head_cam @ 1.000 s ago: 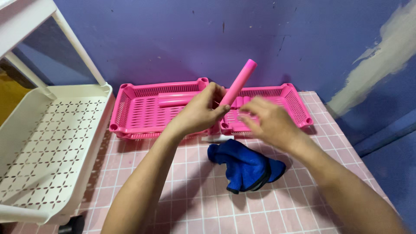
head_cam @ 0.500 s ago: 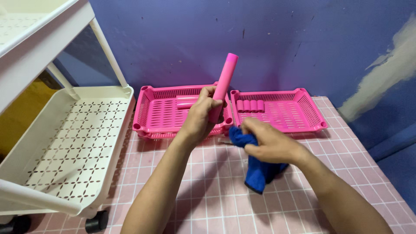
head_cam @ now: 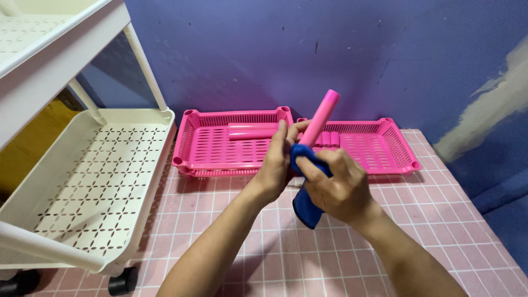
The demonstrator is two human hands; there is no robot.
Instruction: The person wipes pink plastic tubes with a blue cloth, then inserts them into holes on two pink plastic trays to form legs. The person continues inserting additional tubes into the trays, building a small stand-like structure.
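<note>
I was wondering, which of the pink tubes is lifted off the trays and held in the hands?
The long pink tube tilted upward, gripped by the left hand while the right hand presses a blue cloth to it; the others lie in the pink trays.

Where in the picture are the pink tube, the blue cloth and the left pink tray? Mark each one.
pink tube point(head_cam: 323, 113), head view, on its upper shaft.
blue cloth point(head_cam: 306, 206), head view, on the hanging lower fold.
left pink tray point(head_cam: 220, 151), head view, on its slotted floor.

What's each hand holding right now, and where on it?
The left hand grips the pink tube near its lower end. The right hand holds the blue cloth, its upper part pressed around the tube's base.
</note>
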